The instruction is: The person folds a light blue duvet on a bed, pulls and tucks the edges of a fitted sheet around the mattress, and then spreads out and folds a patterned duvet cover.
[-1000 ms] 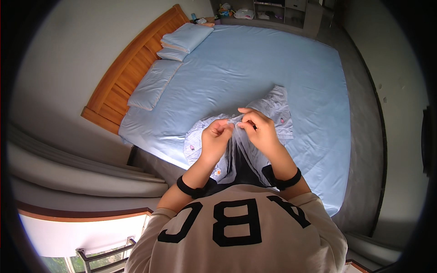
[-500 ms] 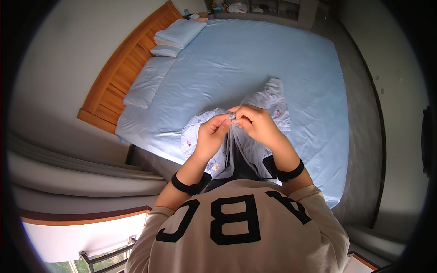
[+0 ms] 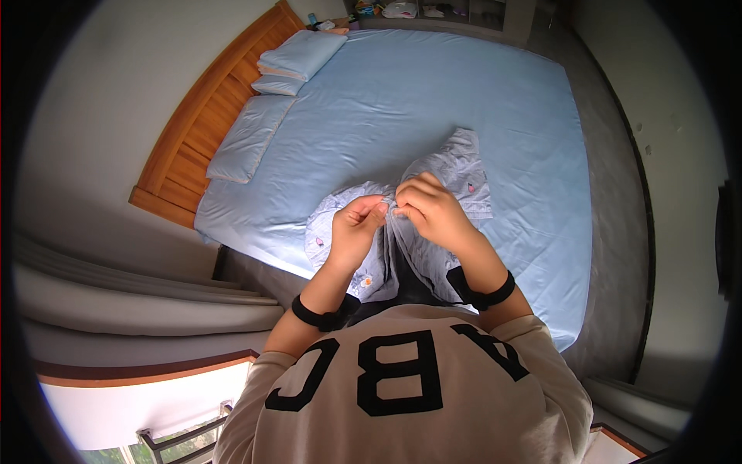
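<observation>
A pale lavender pyjama shirt [image 3: 442, 174] with small printed flowers lies crumpled at the bed's near edge, its lower part hanging toward me. The two sides of its front come together between my hands, with a dark gap below. My left hand [image 3: 357, 226] pinches one front edge between thumb and fingers. Close beside it, my right hand [image 3: 430, 207] has its fingers curled and pinched on the other edge. The fingers hide the exact spot they grip, so I cannot tell whether a button is there.
Under the shirt is a large bed [image 3: 514, 108] with a light blue sheet. Blue pillows [image 3: 251, 139] lie by the wooden headboard [image 3: 193, 127] on the left. A grey shelf unit [image 3: 483, 15] stands beyond the bed. Grey curtains [image 3: 139, 294] hang at the near left.
My hands stay together at the shirt front. The right hand's fingers have curled in more and drawn slightly apart from the left. The shirt has barely shifted.
</observation>
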`<state>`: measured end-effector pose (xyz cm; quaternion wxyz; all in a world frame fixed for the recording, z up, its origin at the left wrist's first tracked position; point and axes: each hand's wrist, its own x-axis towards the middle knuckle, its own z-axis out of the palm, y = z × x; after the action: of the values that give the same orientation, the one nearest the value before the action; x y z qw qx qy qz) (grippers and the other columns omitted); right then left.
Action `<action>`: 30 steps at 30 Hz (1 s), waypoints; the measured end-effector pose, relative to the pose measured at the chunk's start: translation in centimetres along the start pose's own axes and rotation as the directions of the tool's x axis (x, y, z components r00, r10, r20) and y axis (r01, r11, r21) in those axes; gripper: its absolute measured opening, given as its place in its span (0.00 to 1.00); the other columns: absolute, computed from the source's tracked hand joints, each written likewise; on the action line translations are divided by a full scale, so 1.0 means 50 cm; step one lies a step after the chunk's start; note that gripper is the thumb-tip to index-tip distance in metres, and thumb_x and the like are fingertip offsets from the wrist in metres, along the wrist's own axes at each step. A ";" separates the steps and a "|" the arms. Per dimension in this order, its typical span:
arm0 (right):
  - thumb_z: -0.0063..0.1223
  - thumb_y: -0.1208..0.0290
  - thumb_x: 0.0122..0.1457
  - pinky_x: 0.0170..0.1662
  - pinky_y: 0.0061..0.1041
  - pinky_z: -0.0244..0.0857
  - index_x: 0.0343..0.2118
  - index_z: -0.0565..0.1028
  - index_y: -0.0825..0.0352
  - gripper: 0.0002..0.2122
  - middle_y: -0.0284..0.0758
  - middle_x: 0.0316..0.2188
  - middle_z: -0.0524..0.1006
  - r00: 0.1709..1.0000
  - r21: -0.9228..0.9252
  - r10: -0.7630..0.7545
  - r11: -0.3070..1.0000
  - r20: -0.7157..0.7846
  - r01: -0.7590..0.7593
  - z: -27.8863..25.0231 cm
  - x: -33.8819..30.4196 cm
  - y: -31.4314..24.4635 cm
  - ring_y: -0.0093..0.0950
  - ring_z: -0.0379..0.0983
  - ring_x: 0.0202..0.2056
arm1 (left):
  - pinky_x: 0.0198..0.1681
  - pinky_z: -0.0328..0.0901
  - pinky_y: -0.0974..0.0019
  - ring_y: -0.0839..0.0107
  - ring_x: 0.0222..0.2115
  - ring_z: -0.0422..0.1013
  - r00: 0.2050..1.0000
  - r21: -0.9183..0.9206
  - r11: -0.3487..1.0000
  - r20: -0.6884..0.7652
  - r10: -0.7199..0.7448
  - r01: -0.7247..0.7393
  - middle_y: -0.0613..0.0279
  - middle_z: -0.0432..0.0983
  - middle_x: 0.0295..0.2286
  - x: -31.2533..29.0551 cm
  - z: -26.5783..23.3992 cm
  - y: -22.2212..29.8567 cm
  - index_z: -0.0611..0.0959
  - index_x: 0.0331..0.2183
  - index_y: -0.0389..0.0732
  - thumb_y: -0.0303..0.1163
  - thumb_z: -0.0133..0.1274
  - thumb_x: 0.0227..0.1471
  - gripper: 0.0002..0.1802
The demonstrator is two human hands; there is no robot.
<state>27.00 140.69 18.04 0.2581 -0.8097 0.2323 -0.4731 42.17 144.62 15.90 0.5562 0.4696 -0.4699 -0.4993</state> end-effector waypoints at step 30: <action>0.43 0.84 0.36 0.29 0.26 0.60 0.20 0.63 0.68 0.06 0.34 0.24 0.65 0.994 -0.236 -0.088 0.966 0.064 0.101 0.001 -0.006 0.005 0.32 0.61 0.29 | 0.34 0.59 0.78 0.81 0.31 0.64 0.971 -0.032 0.999 0.240 -0.002 0.010 0.63 0.69 0.32 0.010 -0.014 -0.013 0.70 0.36 0.33 0.21 0.42 0.45 0.12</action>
<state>26.87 140.66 17.67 0.1419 -0.8572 0.2420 -0.4318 42.83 144.12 15.23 0.5015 0.3979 -0.5241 -0.5617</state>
